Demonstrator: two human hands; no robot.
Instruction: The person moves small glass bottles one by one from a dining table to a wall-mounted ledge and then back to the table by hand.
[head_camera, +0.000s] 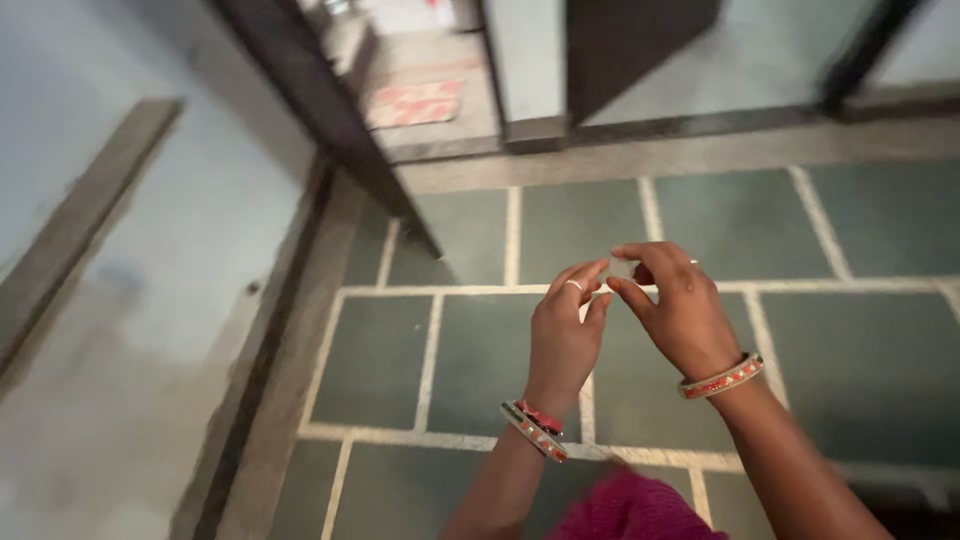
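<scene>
My two hands are raised together over a dark green tiled floor (480, 350). My left hand (565, 335) has a ring on one finger and bangles at the wrist, its fingertips touching those of my right hand (680, 315). Between the fingertips of both hands sits a small pale object (622, 270), too small to identify. My right wrist also carries a bangle. A bit of magenta cloth (630, 510) shows at the bottom edge.
A pale blue wall (130, 300) with a grey ledge runs along the left. A dark door frame (300, 90) leads to a doorway with a reddish mat (412, 102) beyond. Light grout lines cross the floor tiles.
</scene>
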